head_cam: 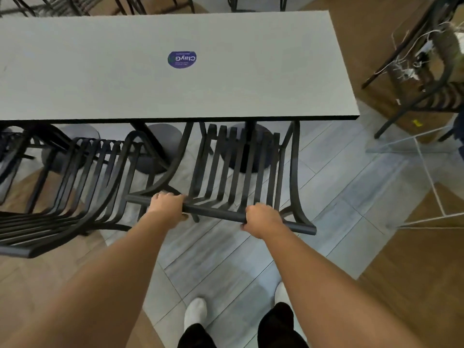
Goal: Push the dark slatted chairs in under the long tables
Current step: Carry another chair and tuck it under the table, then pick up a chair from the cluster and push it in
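Note:
A dark slatted chair [236, 167] stands in front of me with its seat partly under the long grey table [276, 71]. My left hand [167, 205] and my right hand [262, 217] both grip the top rail of its backrest [213, 212]. A second dark slatted chair [75, 187] stands to the left, its seat also reaching under the table edge. The chairs' front legs are hidden by the tabletop.
A round blue sticker [182, 59] lies on the tabletop. Round table bases [248, 146] stand on the floor below. Another dark chair [437, 91] with a tangle of cords stands at the right, next to a white wire frame [426, 172]. More chair legs show beyond the table's far edge.

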### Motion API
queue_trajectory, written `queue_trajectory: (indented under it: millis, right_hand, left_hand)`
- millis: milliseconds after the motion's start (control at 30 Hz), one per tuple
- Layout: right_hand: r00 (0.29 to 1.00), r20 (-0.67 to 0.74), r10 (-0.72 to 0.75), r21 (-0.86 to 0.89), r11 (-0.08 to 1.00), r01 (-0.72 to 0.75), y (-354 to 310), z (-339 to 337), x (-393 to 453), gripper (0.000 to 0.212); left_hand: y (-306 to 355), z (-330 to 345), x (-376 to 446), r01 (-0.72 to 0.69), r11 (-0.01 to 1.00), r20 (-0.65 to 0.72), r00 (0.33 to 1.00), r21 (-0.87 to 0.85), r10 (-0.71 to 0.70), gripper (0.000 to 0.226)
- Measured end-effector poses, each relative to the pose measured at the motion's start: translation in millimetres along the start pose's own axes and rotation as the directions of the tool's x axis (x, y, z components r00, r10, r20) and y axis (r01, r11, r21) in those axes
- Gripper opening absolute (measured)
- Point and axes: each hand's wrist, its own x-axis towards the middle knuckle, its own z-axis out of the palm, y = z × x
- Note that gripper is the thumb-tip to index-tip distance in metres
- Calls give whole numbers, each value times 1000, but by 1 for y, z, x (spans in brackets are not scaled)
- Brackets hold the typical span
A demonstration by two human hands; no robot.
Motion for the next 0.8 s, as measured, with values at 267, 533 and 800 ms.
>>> queue_trajectory:
  millis: [267, 533, 800]
  right_hand:
    - [997, 58, -59, 336, 941, 36, 86, -32, -38, 60]
    - [994, -103, 40, 244, 970, -14, 222, -106, -55, 42]
    - [972, -199, 128, 273, 959, -70, 313, -178, -34, 38]
  left_hand:
    - [105, -42, -31, 14, 939, 143, 989, -343, 37, 82]
    - [246, -101, -27, -108, 922, 44, 990, -372, 134, 48]
    - [342, -193, 15, -238, 873, -142, 971, -427, 195, 34]
